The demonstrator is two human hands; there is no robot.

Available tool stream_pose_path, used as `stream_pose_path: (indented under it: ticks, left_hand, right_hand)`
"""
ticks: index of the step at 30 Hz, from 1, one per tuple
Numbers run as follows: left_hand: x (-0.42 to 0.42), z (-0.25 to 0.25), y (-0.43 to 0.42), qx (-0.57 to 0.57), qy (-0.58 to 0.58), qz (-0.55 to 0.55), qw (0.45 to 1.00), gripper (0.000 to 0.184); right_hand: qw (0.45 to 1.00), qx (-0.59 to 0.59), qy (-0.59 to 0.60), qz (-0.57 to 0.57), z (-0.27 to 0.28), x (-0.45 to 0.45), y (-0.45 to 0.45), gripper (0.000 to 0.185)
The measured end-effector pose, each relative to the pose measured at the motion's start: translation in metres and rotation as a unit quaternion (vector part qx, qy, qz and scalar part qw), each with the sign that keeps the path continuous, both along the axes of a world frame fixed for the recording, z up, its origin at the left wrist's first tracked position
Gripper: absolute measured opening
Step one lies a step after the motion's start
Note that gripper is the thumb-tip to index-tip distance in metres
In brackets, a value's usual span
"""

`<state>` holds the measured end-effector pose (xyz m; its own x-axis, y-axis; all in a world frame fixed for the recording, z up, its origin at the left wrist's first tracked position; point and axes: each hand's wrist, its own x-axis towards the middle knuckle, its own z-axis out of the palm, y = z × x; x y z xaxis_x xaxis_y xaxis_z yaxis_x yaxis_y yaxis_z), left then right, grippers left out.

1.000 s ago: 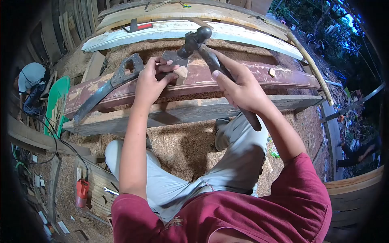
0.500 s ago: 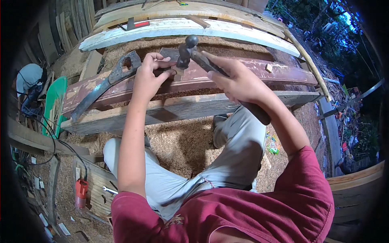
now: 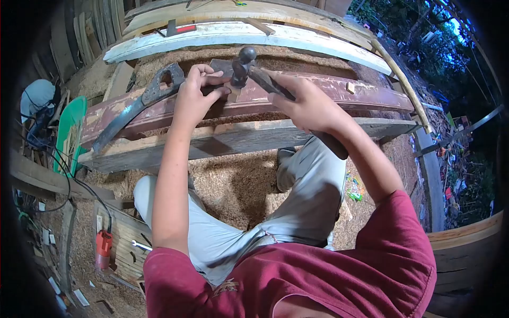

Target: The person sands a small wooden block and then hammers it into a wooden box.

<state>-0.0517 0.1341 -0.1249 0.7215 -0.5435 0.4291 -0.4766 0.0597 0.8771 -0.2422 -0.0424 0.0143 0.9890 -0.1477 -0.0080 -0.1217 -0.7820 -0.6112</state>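
My right hand (image 3: 313,106) grips a ball-peen hammer (image 3: 243,69) by its dark wooden handle. The hammer's head is just right of my left fingertips, with its rounded end up. My left hand (image 3: 195,95) is closed in a pinch at a small piece of wood (image 3: 233,94), which the fingers and hammer head partly hide. Both hands are over a reddish-brown painted plank (image 3: 297,94) with worn patches. A handsaw (image 3: 132,111) lies across the plank to the left of my left hand.
A grey timber beam (image 3: 249,139) runs in front of my knees. A small wooden block (image 3: 350,88) sits on the plank at right. Behind lies a white board (image 3: 222,38) with a try square (image 3: 177,28). At left are a green basin (image 3: 71,130) and a red power tool (image 3: 103,246).
The hammer and my right hand have shifted very slightly up and to the left. My left hand keeps nearly the same place, and the view has tilted a little.
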Motion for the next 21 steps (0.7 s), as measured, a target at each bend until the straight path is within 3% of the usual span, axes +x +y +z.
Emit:
stream_pose_path:
  ticks: [2, 5, 6, 9, 13, 14, 17, 21]
  left_hand:
    - [-0.001, -0.001, -0.001, 0.024, -0.035, 0.023, 0.999, 0.041]
    - [0.005, -0.008, -0.003, 0.015, -0.049, 0.028, 0.998, 0.041]
    - [0.007, -0.011, -0.003, 0.006, -0.045, 0.022, 0.999, 0.042]
    - [0.008, -0.013, -0.004, 0.011, -0.076, 0.024, 0.997, 0.049]
    - [-0.011, 0.0, -0.001, -0.001, -0.123, 0.021, 0.992, 0.065]
    - [-0.024, 0.011, 0.005, 0.135, -0.181, 0.074, 0.971, 0.082]
    - [-0.03, -0.005, -0.003, 0.13, -0.299, 0.16, 0.932, 0.09]
    - [-0.034, -0.016, -0.008, 0.206, -0.34, 0.248, 0.883, 0.091]
  right_hand:
    - [0.997, 0.039, 0.069, 0.003, 0.011, -0.002, -0.003, 0.054]
    - [0.992, 0.046, -0.11, 0.031, -0.024, 0.001, -0.009, 0.057]
    - [0.974, -0.049, -0.2, 0.095, -0.028, 0.011, -0.007, 0.057]
    - [0.999, 0.049, 0.012, 0.018, -0.004, -0.002, -0.005, 0.057]
    - [0.989, 0.147, -0.015, -0.021, -0.01, -0.013, -0.004, 0.057]
    - [0.986, 0.16, -0.023, -0.029, -0.011, -0.018, -0.004, 0.057]
    - [0.982, 0.17, -0.053, -0.056, -0.02, -0.025, -0.008, 0.058]
    - [0.982, 0.16, -0.07, -0.075, -0.028, -0.034, -0.018, 0.06]
